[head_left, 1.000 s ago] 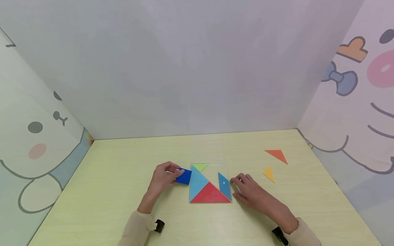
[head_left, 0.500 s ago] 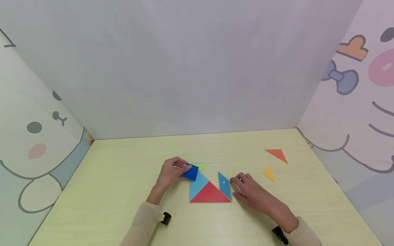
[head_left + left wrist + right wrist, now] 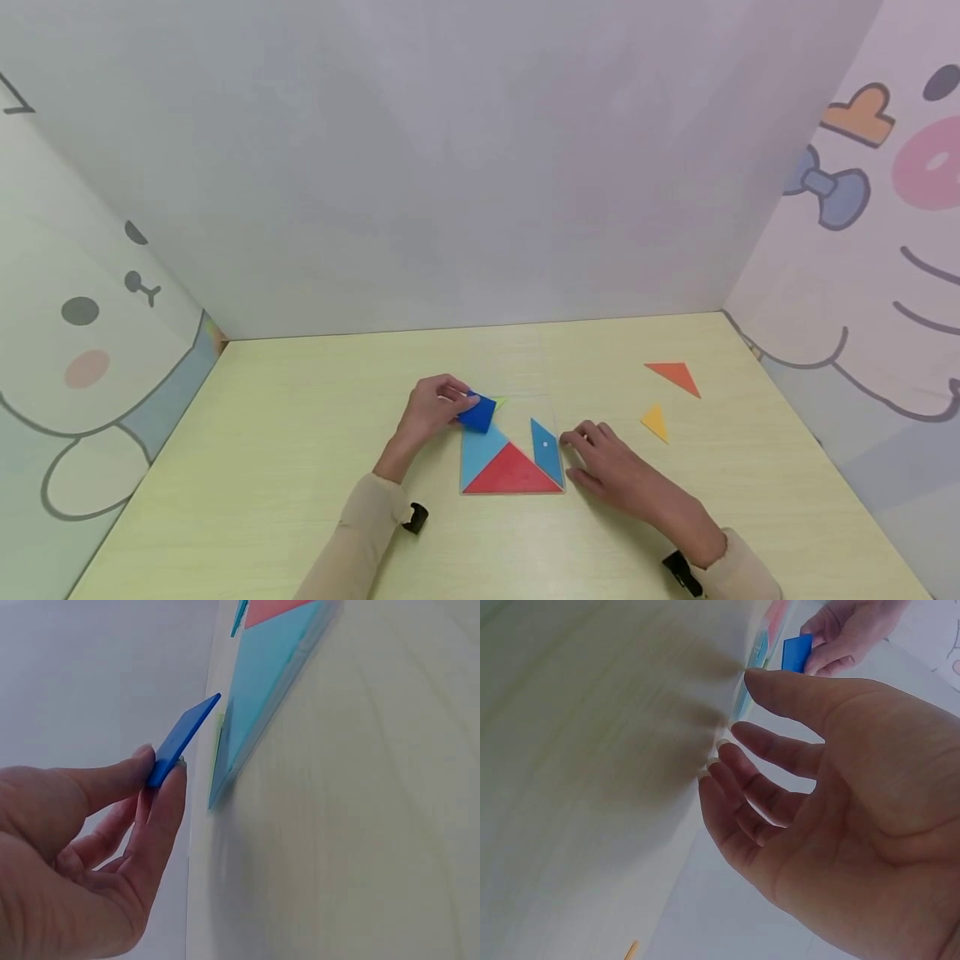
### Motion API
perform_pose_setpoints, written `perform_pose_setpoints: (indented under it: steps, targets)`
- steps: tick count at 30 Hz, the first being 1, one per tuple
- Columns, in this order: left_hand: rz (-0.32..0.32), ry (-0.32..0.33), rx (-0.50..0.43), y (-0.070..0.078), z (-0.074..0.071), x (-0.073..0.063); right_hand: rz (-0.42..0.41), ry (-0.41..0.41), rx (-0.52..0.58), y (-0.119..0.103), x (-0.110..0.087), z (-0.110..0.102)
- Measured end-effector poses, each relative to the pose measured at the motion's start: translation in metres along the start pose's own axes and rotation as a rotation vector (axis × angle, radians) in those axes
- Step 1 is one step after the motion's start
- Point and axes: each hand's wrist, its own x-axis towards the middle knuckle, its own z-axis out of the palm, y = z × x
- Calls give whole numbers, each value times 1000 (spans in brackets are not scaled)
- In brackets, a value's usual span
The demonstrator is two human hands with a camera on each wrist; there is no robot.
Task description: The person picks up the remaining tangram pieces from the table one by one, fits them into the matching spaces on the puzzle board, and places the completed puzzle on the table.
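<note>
Between the thumb and fingers of my left hand (image 3: 433, 410) a dark blue square tangram piece (image 3: 479, 414) is pinched. In the left wrist view the square (image 3: 182, 741) is tilted and held above the board. Under it, a clear tray (image 3: 528, 410) holds a light blue triangle (image 3: 476, 458), a red triangle (image 3: 512, 473), a blue parallelogram (image 3: 547, 451) with a pale dot, and a green triangle (image 3: 501, 403) mostly covered by the square. My right hand (image 3: 613, 471) rests at the tray's right edge beside the parallelogram, its fingers loosely bent around nothing.
On the table (image 3: 300, 450) to the right lie an orange-red triangle (image 3: 677, 377) and a smaller yellow triangle (image 3: 656, 423). A plain wall (image 3: 465, 167) stands behind, with cartoon-printed panels on both sides.
My left hand has carried the blue square to the right and away from me, from the tray's left side to over its far left corner. The right hand has stayed put.
</note>
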Motion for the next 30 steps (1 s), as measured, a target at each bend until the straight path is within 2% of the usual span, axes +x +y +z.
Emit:
perform_pose_setpoints:
  steps: [12,16,30]
  targets:
    - [-1,-50,15,10,8,8,12,-15,8,-2,1,-1]
    - [1,-68,23,11,11,11,25,-44,11,-4,2,-1]
    - [34,-136,33,15,19,17,-14,-146,65,-10,3,-3]
